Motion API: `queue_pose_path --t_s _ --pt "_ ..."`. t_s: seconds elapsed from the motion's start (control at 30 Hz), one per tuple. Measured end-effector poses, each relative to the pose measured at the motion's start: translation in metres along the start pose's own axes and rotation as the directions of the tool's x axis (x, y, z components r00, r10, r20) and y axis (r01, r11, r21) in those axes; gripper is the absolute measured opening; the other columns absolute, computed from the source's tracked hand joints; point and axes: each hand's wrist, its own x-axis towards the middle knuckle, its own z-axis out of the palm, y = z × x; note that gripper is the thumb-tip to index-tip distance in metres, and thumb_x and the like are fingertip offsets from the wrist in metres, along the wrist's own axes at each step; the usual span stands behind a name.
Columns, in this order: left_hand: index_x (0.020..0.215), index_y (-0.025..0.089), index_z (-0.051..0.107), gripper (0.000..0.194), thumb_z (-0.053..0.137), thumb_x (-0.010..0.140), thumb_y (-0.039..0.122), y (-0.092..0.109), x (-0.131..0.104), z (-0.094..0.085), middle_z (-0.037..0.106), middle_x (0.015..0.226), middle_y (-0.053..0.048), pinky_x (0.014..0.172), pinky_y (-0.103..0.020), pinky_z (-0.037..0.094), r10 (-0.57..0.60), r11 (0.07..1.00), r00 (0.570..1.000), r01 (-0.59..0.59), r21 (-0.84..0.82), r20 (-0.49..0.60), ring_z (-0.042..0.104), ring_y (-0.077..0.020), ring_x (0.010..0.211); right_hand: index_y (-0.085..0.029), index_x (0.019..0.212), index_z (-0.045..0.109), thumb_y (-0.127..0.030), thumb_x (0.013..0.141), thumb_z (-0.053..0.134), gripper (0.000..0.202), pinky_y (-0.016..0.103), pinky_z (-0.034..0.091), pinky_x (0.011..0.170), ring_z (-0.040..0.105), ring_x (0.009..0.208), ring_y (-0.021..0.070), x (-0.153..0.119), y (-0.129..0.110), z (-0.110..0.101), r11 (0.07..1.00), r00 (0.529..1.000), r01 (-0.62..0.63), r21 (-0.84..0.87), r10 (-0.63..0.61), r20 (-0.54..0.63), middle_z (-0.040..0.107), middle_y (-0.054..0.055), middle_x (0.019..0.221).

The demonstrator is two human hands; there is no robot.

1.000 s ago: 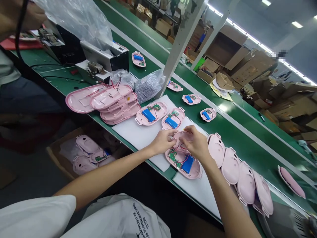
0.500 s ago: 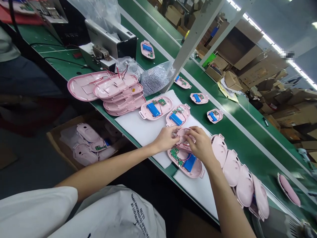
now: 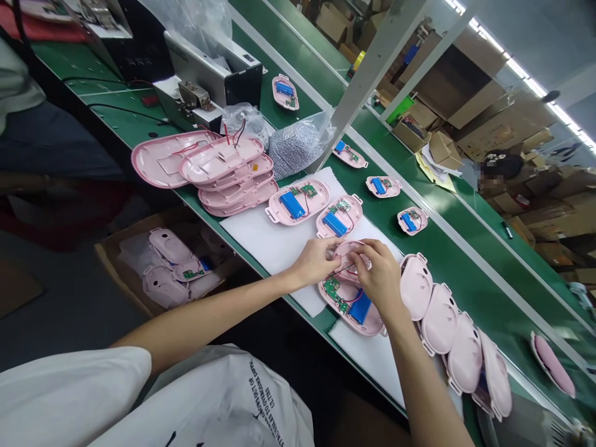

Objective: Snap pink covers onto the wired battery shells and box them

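Between my hands a pink plastic cover (image 3: 350, 249) is held tilted up, with thin red and black wires at its lower side. My left hand (image 3: 319, 262) grips its left edge with fingers closed. My right hand (image 3: 378, 268) is on its right side, thumb and fingers pinched at the inner face; the fingertips partly hide what they hold. Just below lies an open pink shell (image 3: 372, 324) with a green circuit board (image 3: 333, 290) and a blue battery pack (image 3: 360, 306). Two more open shells, one a pink shell with a blue battery (image 3: 298, 202), lie beyond my hands on white foam (image 3: 246, 231).
Stacked pink covers (image 3: 233, 162) stand left, beside a bag of small metal parts (image 3: 298, 146) and a grey machine (image 3: 218, 74). A row of closed pink cases (image 3: 440, 318) runs right. A carton (image 3: 112, 261) sits below the bench edge. A metal post (image 3: 367, 74) rises from the bench.
The whole view has shifted slightly, so things sit a little further right. My hands stay on the cover; the right fingers have moved slightly at its inner face.
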Motion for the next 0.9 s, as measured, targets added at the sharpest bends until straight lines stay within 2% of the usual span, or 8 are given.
queue_pose_path --t_s 0.17,0.33,0.47,0.6,0.77,0.83,0.9 --pt "0.118 0.012 0.064 0.045 0.055 0.075 0.007 0.002 -0.001 0.000 0.073 0.098 -0.007 0.055 -0.018 0.053 0.009 1.000 1.000 -0.009 -0.007 0.024 0.069 -0.0143 0.068 -0.023 0.092 0.067 -0.029 0.091 0.051 0.017 0.039 0.045 0.086 0.058 0.099 0.0226 -0.002 -0.002 0.006 0.999 0.998 -0.042 -0.031 0.040 -0.052 0.063 0.007 0.107" --pt "0.112 0.011 0.067 0.039 0.056 0.074 0.009 0.003 -0.002 0.001 0.074 0.099 -0.007 0.059 -0.019 0.054 0.010 0.999 1.000 -0.010 -0.036 -0.008 0.070 -0.0160 0.075 -0.024 0.091 0.066 -0.030 0.091 0.050 0.018 0.038 0.046 0.085 0.058 0.099 0.0224 -0.003 0.000 0.001 0.999 0.999 -0.024 0.043 0.026 -0.036 0.063 0.007 0.107" --pt "0.111 0.012 0.069 0.040 0.057 0.073 0.008 0.002 -0.002 0.003 0.074 0.100 -0.007 0.062 -0.019 0.055 0.015 1.000 0.999 -0.015 0.000 -0.035 0.070 -0.0175 0.080 -0.024 0.092 0.066 -0.030 0.091 0.049 0.017 0.037 0.045 0.084 0.058 0.099 0.0224 -0.003 -0.002 0.001 1.000 0.999 -0.019 -0.023 0.018 -0.044 0.063 0.006 0.106" --pt "0.110 0.011 0.070 0.040 0.056 0.073 0.006 0.004 -0.001 0.003 0.074 0.099 -0.007 0.067 -0.021 0.057 0.046 0.998 0.998 -0.047 -0.032 -0.032 0.070 -0.0179 0.081 -0.023 0.090 0.067 -0.028 0.090 0.050 0.017 0.036 0.045 0.083 0.059 0.098 0.0220 -0.004 -0.006 0.005 0.998 0.997 -0.025 -0.062 0.021 -0.073 0.064 0.007 0.105" --pt "0.112 0.010 0.069 0.043 0.058 0.070 0.006 0.004 -0.001 0.003 0.074 0.102 -0.010 0.062 -0.022 0.057 0.051 0.998 0.999 -0.051 -0.026 -0.006 0.071 -0.0196 0.080 -0.022 0.078 0.069 -0.033 0.083 0.059 0.016 0.038 0.047 0.082 0.063 0.092 0.0230 0.001 -0.006 0.004 0.990 0.985 -0.137 0.042 0.141 -0.102 0.068 0.007 0.101" --pt "0.114 0.010 0.068 0.044 0.059 0.071 0.007 0.002 -0.003 0.003 0.073 0.103 -0.011 0.059 -0.021 0.056 0.029 0.999 1.000 -0.029 -0.020 0.000 0.071 -0.0199 0.080 -0.021 0.070 0.067 -0.041 0.077 0.066 0.021 0.038 0.047 0.079 0.064 0.084 0.0233 0.006 0.001 -0.001 0.977 0.973 -0.204 0.062 0.209 -0.102 0.069 0.008 0.094" --pt "0.115 0.011 0.067 0.044 0.061 0.072 0.010 0.001 -0.004 0.002 0.073 0.105 -0.011 0.058 -0.021 0.056 0.000 1.000 1.000 0.000 -0.013 0.001 0.071 -0.0197 0.080 -0.020 0.071 0.065 -0.050 0.067 0.073 0.031 0.036 0.047 0.072 0.063 0.074 0.0225 0.010 0.013 -0.008 0.953 0.951 -0.289 0.089 0.296 -0.084 0.069 0.006 0.085"
